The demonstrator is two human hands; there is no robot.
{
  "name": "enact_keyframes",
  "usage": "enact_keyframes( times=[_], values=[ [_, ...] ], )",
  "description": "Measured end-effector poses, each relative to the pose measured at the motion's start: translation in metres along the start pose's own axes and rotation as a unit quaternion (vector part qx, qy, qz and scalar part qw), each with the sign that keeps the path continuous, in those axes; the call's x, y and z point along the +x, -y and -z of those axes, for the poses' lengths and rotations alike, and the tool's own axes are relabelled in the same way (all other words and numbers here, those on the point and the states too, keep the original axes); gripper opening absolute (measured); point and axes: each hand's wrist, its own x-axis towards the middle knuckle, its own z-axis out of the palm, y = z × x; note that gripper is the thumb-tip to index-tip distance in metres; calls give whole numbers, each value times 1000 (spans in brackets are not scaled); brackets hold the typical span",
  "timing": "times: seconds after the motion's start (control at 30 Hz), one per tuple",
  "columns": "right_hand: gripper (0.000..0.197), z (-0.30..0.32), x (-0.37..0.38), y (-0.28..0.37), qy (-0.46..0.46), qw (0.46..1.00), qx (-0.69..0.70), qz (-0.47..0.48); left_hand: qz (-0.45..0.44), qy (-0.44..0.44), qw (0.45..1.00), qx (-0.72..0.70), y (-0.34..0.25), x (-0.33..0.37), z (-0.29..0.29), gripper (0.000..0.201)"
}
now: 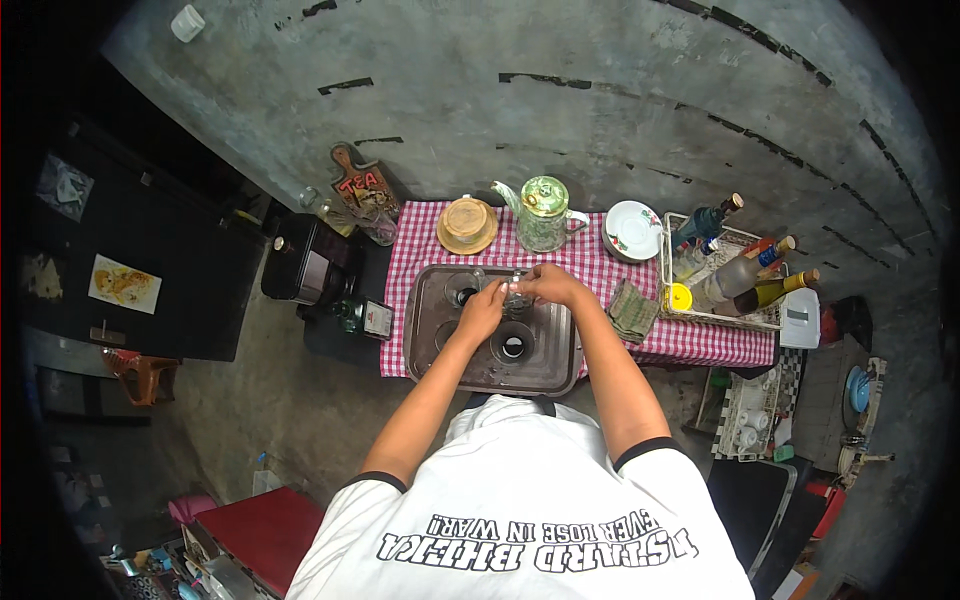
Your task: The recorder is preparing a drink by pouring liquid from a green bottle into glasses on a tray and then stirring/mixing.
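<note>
Over the brown tray (pixel 418 340) my two hands meet, fingertips close together. My left hand (pixel 484 307) is closed in a pinch, and my right hand (pixel 552 286) pinches from the other side. A tiny pale thing (pixel 514 284) shows between the fingertips, too small to name. Just below them stands a clear glass cup (pixel 519 300), partly covered by the fingers. Left of it is another clear glass cup (pixel 461 288) with something dark in or under it. Nearer to me on the tray is a dark round saucer (pixel 513 343) with a pale spot at its centre.
Behind the tray, a checkered cloth (pixel 412 232) carries an upturned yellowish cup on a saucer (pixel 467 222), a green teapot (pixel 543 215) and white plates (pixel 633 230). To the right lie a folded green cloth (pixel 632 310) and a rack of bottles (pixel 728 270). A dark dispenser (pixel 310 262) stands left.
</note>
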Motion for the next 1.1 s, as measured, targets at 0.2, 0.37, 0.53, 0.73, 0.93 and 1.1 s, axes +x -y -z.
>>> enact_keyframes(
  times=[0.2, 0.37, 0.53, 0.73, 0.93, 1.1],
  values=[
    [61, -1, 5, 3, 16, 1000, -9, -19, 5, 4, 1000, 6, -1, -2, 3, 44],
    [70, 2, 9, 0, 22, 1000, 2, -11, -18, -34, 999, 6, -7, -6, 1, 42],
    [75, 5, 14, -1, 30, 999, 23, -28, 6, -7, 1000, 7, -7, 0, 2, 42],
    [74, 2, 10, 0, 20, 999, 32, -2, -4, -25, 999, 34, 1, 1, -2, 43],
    [76, 7, 13, 1, 27, 999, 11, -16, 7, -8, 1000, 20, -4, 3, 0, 44],
    [73, 9, 14, 5, 30, 999, 5, -34, 3, -16, 1000, 16, -7, 2, -1, 45]
  ],
)
